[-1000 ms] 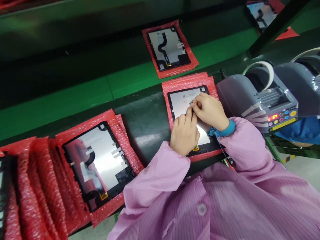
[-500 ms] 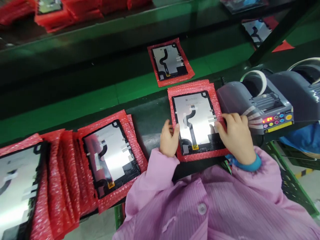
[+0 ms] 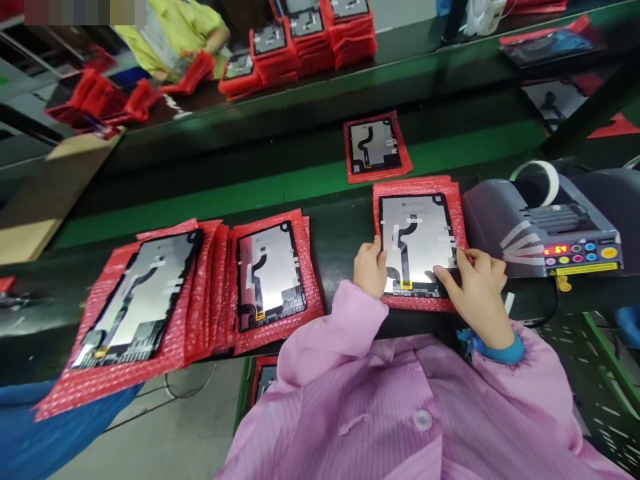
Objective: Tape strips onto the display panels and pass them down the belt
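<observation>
A screen panel [image 3: 430, 233] with a silver back and black edges lies on red bubble wrap [image 3: 417, 187] in front of me. My left hand [image 3: 371, 268] grips the left edge of panel and wrap, thumb and fingers pressed near it. At the right edge, my right hand [image 3: 477, 288] has its thumb on the panel and its fingers round the side. A dark curved cable and a yellow-framed connector show on the panel. Two similar panels on red wrap lie to the left, a middle one [image 3: 280, 280] and a far-left one [image 3: 145, 300].
A grey tape dispenser [image 3: 555, 223] stands right of my right hand. Beyond the panel, another panel [image 3: 376, 147] lies on the green strip. Red-wrapped stacks [image 3: 350, 40] and a person in yellow [image 3: 175, 33] are across the bench. A wooden board [image 3: 55, 180] lies far left.
The view has swung left and up, so the bench items sit further right and the person across the bench shows. Both hands remain at the panel's sides.
</observation>
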A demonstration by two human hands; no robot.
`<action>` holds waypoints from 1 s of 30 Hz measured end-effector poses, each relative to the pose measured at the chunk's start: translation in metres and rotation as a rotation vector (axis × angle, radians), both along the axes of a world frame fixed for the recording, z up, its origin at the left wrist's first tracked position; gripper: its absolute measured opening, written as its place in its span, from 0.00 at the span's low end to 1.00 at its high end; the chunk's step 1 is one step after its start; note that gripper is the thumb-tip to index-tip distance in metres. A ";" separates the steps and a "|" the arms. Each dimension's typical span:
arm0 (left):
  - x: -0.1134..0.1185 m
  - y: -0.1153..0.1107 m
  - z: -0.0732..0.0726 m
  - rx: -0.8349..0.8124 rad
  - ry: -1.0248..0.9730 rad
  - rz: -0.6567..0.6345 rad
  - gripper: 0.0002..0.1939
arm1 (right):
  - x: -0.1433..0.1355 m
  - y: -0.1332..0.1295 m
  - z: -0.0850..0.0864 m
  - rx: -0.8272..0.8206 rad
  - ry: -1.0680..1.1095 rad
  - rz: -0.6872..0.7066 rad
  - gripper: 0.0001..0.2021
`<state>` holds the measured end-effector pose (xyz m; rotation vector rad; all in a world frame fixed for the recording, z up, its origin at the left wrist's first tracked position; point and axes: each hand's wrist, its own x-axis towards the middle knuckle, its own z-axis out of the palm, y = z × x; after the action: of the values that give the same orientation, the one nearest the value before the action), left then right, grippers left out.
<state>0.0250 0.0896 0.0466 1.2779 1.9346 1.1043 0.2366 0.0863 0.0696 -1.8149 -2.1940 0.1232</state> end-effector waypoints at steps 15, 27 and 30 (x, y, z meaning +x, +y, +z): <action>-0.096 -0.051 0.047 0.172 -0.593 0.207 0.24 | -0.009 -0.023 0.007 0.122 0.452 0.127 0.27; -0.241 -0.118 0.015 -0.193 0.420 0.513 0.23 | 0.010 -0.006 -0.024 0.179 0.160 0.378 0.40; -0.222 -0.077 0.028 -0.193 0.713 0.380 0.20 | 0.022 -0.005 -0.031 0.144 0.137 0.437 0.41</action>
<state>-0.1972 0.0126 0.0746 1.3376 2.8238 0.6266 0.2585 0.0808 0.0387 -1.1944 -2.3932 0.1689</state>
